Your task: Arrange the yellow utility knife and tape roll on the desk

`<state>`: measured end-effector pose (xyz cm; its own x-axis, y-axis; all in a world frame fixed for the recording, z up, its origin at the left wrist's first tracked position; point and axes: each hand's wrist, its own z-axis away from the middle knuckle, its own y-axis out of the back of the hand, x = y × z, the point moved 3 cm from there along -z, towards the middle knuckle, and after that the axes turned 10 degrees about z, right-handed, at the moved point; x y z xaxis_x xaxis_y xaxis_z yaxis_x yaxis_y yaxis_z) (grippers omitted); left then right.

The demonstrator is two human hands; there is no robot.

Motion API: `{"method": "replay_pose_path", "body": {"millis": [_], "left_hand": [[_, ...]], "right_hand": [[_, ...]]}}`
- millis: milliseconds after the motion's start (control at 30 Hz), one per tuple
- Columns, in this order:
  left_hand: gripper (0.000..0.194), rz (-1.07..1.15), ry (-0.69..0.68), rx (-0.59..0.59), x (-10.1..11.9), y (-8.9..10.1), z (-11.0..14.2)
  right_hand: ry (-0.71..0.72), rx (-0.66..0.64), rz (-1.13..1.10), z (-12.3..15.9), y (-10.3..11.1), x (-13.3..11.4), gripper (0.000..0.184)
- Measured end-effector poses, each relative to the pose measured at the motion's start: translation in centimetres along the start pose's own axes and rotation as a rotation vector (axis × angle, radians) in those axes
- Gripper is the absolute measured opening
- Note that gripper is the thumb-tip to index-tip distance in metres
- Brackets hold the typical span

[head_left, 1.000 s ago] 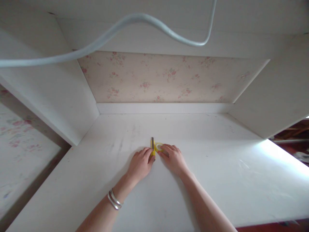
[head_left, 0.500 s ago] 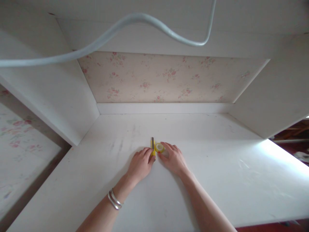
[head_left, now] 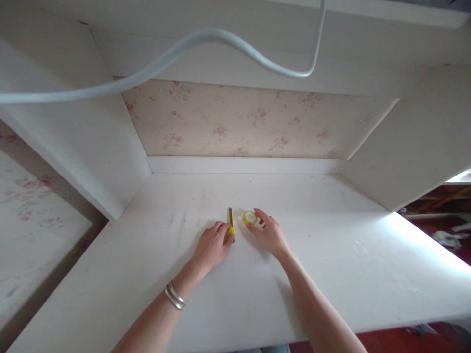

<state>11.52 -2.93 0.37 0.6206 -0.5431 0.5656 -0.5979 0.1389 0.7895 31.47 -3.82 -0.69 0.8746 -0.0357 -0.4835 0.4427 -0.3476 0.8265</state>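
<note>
A yellow box cutter (head_left: 230, 224) with a dark strip along its upper part lies pointing toward the back wall. My left hand (head_left: 212, 243), two silver bangles at its wrist, is closed with thumb and fingertips on the cutter's near half. To the right of it, my right hand (head_left: 270, 234) pinches a small yellow roll of tape (head_left: 249, 217) between thumb and fingers. The roll seems lifted a little off the white desk top (head_left: 235, 294). A short gap separates the roll from the cutter. A small red patch shows between the right thumb and fingers.
A pale cable (head_left: 213, 34) curves across the upper view, close to the camera. White side panels (head_left: 121, 147) and a floral-papered back wall (head_left: 235, 120) enclose the desk. Past its right edge, a red floor (head_left: 382, 340) and some clutter show.
My right hand has moved the tape roll to the right, away from the box cutter, and raised it slightly. My left hand stays on the cutter. The view has shifted a little.
</note>
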Motion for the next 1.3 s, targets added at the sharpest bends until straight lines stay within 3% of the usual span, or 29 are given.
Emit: {"method": "replay_pose_path", "body": {"millis": [100, 300, 467, 567, 700, 933, 1000, 1167, 1233, 1300], "left_hand": [[0.025, 0.011, 0.014, 0.015, -0.2, 0.0, 0.0], [0.021, 0.009, 0.049, 0.029, -0.2, -0.1, -0.1], [0.025, -0.033, 0.064, 0.014, 0.1, 0.0, 0.0], [0.032, -0.074, 0.063, 0.005, 0.3, 0.1, 0.0], [0.044, -0.144, 0.103, -0.008, 0.7, -0.1, -0.5], [0.038, -0.221, 0.266, -0.097, 2.8, -1.5, -1.5], [0.041, -0.197, 0.232, -0.112, 4.5, -2.6, -1.7], [0.043, -0.083, 0.083, -0.119, 10.6, -6.7, -2.9], [0.042, -0.05, 0.049, -0.149, 12.9, -8.5, -3.7], [0.041, -0.026, 0.028, -0.179, 14.8, -10.0, -4.6]], "right_hand": [[0.008, 0.044, 0.009, -0.7, 2.7, 3.8, 0.054], [-0.147, 0.086, 0.062, 0.6, 8.5, 14.9, 0.058], [-0.168, 0.019, 0.039, 2.5, 10.2, 20.0, 0.061], [-0.142, -0.055, 0.031, 3.2, 9.9, 20.7, 0.06], [-0.13, -0.052, 0.028, 3.5, 9.8, 20.8, 0.059], [-0.194, -0.023, -0.222, 4.7, 10.5, 18.9, 0.071], [-0.239, 0.066, -0.34, 5.3, 11.1, 18.6, 0.069], [-0.463, 0.558, -0.524, 7.0, 12.3, 20.1, 0.047], [-0.519, 0.585, -0.506, 7.3, 12.2, 20.5, 0.043], [-0.543, 0.524, -0.464, 7.3, 12.1, 20.4, 0.042]]}}
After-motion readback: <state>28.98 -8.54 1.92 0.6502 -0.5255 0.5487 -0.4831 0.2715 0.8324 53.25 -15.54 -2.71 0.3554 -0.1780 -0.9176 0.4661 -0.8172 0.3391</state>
